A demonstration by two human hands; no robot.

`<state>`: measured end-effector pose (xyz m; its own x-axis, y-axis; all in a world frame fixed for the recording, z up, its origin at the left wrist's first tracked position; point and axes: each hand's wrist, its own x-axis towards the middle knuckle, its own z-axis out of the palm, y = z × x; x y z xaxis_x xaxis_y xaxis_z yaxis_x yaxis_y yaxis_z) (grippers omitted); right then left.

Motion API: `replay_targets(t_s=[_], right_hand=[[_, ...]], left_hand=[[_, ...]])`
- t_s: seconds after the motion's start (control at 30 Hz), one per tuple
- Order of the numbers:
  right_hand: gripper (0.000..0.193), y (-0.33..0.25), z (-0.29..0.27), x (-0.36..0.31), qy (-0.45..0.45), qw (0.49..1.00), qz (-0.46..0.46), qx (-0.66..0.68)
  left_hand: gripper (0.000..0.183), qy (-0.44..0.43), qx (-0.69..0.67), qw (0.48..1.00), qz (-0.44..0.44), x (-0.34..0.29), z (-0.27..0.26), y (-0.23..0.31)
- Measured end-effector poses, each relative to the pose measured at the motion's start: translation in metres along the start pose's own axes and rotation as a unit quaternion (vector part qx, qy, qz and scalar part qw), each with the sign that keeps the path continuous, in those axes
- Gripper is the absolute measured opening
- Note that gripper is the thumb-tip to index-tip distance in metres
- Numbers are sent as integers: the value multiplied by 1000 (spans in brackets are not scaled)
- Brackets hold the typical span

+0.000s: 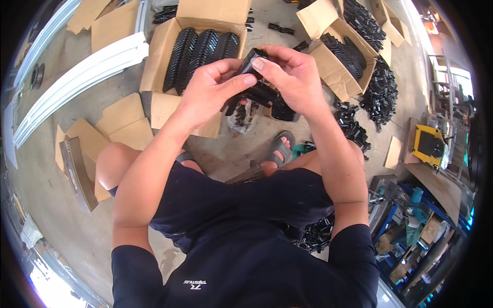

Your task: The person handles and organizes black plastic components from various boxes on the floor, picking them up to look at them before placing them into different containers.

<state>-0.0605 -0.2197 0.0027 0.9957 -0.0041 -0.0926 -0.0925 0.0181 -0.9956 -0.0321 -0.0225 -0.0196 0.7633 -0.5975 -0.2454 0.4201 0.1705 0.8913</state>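
Between my two hands is a small black part (252, 59), blocky and shiny on one face. My left hand (213, 87) grips its left side with thumb and fingers. My right hand (292, 74) pinches it from the right, the thumb pressed on its top face. Fingers hide much of its shape. Just below the hands are more black parts (259, 95), partly covered by them. A clear plastic bag (243, 117) with small dark pieces lies beneath, beside a dark container (283, 110) of small black pieces.
An open cardboard box (154, 64) ahead holds neat rows of black parts (208, 49). Another open box (334, 77) stands at far right, with heaped black parts (380, 92) beside it. Long white profiles (82, 82) and flattened cardboard (123, 115) lie left. A yellow-framed device (427, 146) stands right.
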Motion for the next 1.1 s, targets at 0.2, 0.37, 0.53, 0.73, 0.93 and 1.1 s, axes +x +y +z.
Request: replay_targets(t_s=[0.2, 0.37, 0.53, 0.73, 0.93, 1.1], right_hand=[[41, 16, -23, 10, -100, 988, 8, 118], [32, 116, -94, 43, -37, 955, 217, -198], [19, 264, -125, -1, 28, 816, 214, -537], [21, 311, -94, -9, 11, 757, 203, -620], [22, 324, -79, -10, -30, 688, 164, -706], [24, 347, -108, -22, -77, 687, 173, -702]], left_hand=[[33, 25, 59, 998, 6, -3, 3, 9], [32, 29, 38, 999, -8, -5, -1, 5], [34, 48, 91, 995, -14, -14, -7, 0], [36, 19, 56, 998, -7, -17, -3, 1], [36, 2, 7, 1000, -24, -12, -4, -1], [38, 27, 280, 955, 91, -8, -1, 12]])
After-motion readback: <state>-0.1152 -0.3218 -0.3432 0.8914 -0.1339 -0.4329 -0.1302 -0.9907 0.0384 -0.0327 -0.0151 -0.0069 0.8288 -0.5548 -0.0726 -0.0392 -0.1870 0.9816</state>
